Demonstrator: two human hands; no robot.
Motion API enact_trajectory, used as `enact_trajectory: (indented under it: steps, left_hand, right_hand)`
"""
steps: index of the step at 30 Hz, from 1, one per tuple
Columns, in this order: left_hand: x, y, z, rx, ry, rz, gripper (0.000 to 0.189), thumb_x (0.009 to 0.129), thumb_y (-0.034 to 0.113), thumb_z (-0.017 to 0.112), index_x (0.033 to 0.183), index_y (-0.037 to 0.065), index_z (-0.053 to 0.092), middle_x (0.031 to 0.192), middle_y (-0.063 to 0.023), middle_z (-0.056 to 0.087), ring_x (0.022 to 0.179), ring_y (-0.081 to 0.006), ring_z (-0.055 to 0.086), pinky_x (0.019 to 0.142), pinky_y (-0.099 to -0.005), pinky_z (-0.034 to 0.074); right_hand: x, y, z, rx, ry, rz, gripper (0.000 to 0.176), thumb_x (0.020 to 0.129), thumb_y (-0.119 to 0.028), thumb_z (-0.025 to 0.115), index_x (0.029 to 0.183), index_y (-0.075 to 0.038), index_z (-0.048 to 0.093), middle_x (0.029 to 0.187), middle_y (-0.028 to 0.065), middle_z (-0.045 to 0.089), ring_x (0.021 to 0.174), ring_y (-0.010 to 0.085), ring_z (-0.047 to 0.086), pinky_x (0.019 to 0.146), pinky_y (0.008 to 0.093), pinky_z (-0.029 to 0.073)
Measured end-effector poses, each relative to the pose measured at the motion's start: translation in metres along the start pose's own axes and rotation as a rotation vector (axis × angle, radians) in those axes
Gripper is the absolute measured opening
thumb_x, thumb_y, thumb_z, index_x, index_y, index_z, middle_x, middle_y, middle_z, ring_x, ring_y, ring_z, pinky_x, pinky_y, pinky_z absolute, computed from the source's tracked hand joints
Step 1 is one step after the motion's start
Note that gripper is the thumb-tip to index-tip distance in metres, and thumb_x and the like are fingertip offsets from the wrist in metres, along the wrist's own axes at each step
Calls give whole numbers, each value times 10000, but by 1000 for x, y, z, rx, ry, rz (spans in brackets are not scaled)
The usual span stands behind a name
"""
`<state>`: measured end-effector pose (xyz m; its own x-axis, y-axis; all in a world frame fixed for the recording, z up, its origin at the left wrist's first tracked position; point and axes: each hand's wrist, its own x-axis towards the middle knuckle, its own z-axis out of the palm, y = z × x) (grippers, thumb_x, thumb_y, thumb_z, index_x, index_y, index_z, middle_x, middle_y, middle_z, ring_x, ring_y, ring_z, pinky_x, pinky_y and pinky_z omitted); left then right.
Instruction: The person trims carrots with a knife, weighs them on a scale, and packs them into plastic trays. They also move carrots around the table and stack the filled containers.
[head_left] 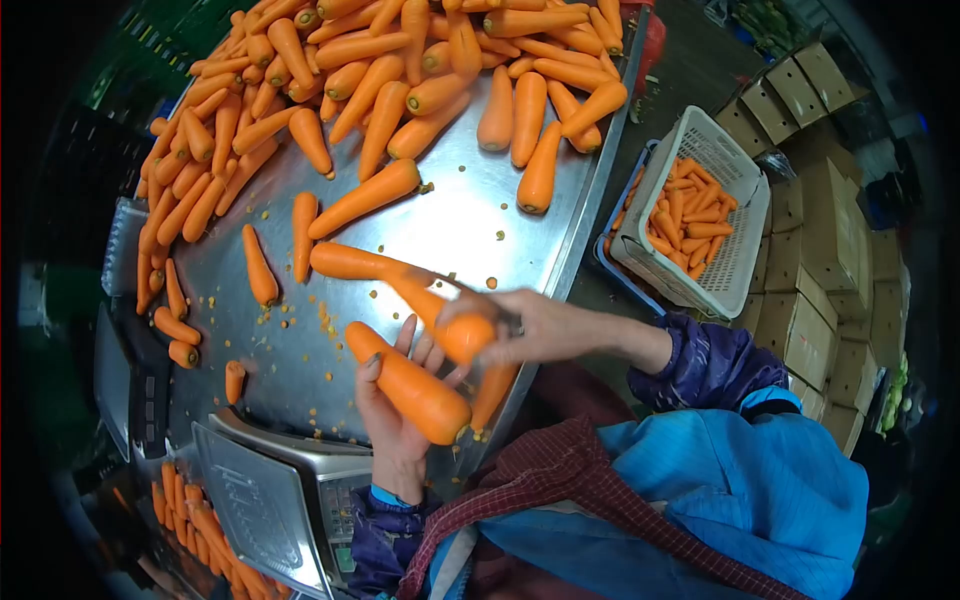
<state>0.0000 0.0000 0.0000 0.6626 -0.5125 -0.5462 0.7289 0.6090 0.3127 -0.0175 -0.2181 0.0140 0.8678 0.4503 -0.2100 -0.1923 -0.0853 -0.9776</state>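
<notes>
My left hand (400,435) holds a thick orange carrot (415,390) over the metal table, thumb along one side and fingers on the other. Just beyond it, my right hand (540,325), smeared by motion, closes round the thick end of another carrot (465,337). A pale blurred streak by its fingers cannot be made out. One more carrot (495,390) lies partly hidden beneath the right hand at the table's near edge. Beyond both hands lie a carrot pointing left (345,262) and a long carrot with a stem stub (370,198).
Heaped carrots (360,60) cover the far part of the metal table (520,250), with trimmed bits scattered nearer. A weighing scale (260,500) stands at lower left. A white crate (745,240) of small carrots sits to the right, before stacked cardboard boxes (825,250).
</notes>
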Motion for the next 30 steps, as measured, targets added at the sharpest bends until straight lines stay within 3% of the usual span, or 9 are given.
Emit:
enact_trajectory:
  steps: [3,5,9,10,14,21,25,27,30]
  left_hand:
    - [3,-3,12,-77,-13,45,678,738,311,579,1304,40,323,1233,-186,452,1188,-334,423,1008,-550,316]
    - [3,-4,11,-182,-82,56,653,717,300,586,1265,30,354,1122,-165,490,1092,-318,472,992,-505,353]
    - [-2,-2,12,-130,-57,68,630,694,296,596,1227,29,390,1067,-148,497,1029,-307,488,974,-480,375]
    - [-4,-3,15,-132,-41,53,625,683,295,603,1213,31,403,1057,-145,500,1017,-307,491,969,-472,381]
    - [-4,-7,15,-148,-21,39,614,659,284,615,1184,30,423,1039,-141,509,1009,-310,493,969,-474,381]
    - [-4,-9,7,-109,-47,70,581,660,287,627,1141,12,453,1053,-140,513,1049,-307,492,982,-442,384]
    - [-6,-11,14,-112,9,82,561,672,308,630,1107,-8,469,1034,-139,520,1046,-300,492,979,-414,393]
    - [-7,-10,11,-96,-43,84,559,679,321,631,1094,-17,471,1020,-139,519,1032,-293,490,972,-399,400]
    - [-6,-8,6,-146,-91,49,536,667,273,629,1098,-4,473,1020,-142,531,1041,-308,501,982,-425,389]
  right_hand:
    - [-4,-5,2,-75,-93,-111,553,811,-246,646,1299,-99,428,1044,38,590,760,89,539,659,226,460]
    - [-8,-17,-17,55,-8,242,593,804,-216,635,1334,-111,391,979,41,614,700,80,554,598,207,474]
    - [3,27,-85,-1026,531,-62,559,713,-19,553,1260,-92,465,1101,109,579,793,260,630,714,347,521]
    - [2,39,-99,-1052,565,-55,358,802,-184,588,1137,-72,529,1068,115,566,819,302,615,739,393,491]
    - [17,69,-128,-1199,473,-61,256,809,-209,592,1025,-82,539,1104,68,522,748,278,615,642,387,493]
    - [6,9,-107,-784,684,-419,480,722,-236,703,1129,-44,535,1037,136,587,763,281,623,666,347,503]
    - [-50,-36,-115,-789,819,-168,504,718,-228,709,1141,-21,532,989,163,617,823,296,623,700,359,504]
    - [-83,-32,-142,-1266,1024,-249,465,724,-184,684,1143,-49,536,1011,146,609,816,309,623,701,390,509]
    - [-121,-27,-180,-1402,1140,270,456,718,-126,658,1154,-77,535,1079,135,577,878,311,611,751,396,505]
